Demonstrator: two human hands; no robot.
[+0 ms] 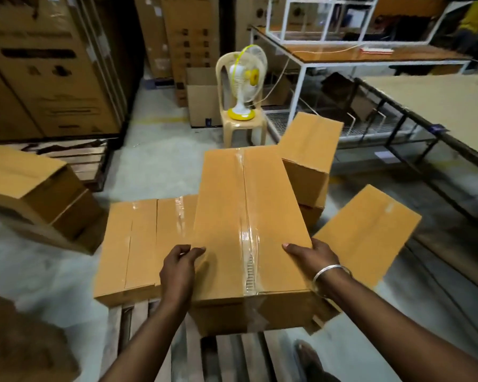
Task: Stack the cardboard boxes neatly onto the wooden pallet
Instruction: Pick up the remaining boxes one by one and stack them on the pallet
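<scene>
Both hands, left hand and right hand, grip the taped box, fingers curled over its edges; a fan on a chair stands beyond.

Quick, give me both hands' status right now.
Left hand: grips the near left edge of the taped cardboard box.
Right hand: grips the same box at its near right edge.
</scene>
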